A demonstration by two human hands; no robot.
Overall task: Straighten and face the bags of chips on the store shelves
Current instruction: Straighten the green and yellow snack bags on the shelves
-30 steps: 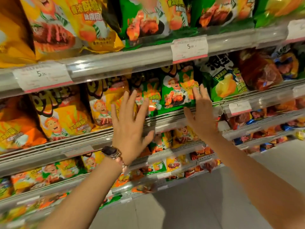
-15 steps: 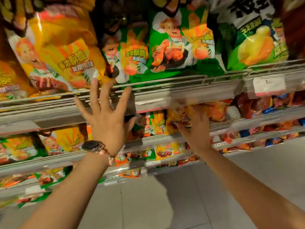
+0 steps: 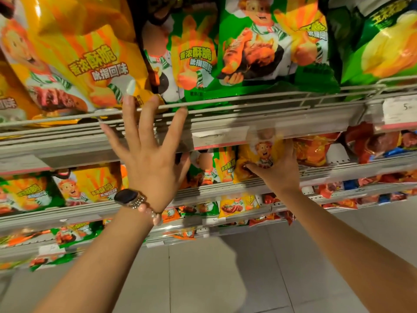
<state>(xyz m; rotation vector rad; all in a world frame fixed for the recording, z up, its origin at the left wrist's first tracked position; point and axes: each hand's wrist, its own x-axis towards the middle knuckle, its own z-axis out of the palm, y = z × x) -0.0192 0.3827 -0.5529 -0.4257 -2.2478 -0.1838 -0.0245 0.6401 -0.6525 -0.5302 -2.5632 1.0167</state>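
My left hand (image 3: pixel 147 150), with a watch on the wrist, is spread flat with straight fingers in front of the upper shelf rail (image 3: pixel 248 105). Its fingertips reach the bottom edge of a large yellow chip bag (image 3: pixel 74 64). My right hand (image 3: pixel 274 170) is on the shelf below, with thumb and fingers curled round a small yellow chip bag (image 3: pixel 259 152) that stands beside a green bag (image 3: pixel 220 166). Large green chip bags (image 3: pixel 259 48) fill the upper shelf to the right.
Metal shelf rails with price tags (image 3: pixel 399 109) run across the view. Red and orange bags (image 3: pixel 316 150) sit to the right of my right hand. Lower shelves hold more small bags (image 3: pixel 234 205). Pale floor tiles (image 3: pixel 214 279) lie beneath.
The view has closed in on the shelves. My left hand rose to the upper rail and the yellow bag's bottom. My right hand went further into the lower shelf and took hold of the small yellow bag.
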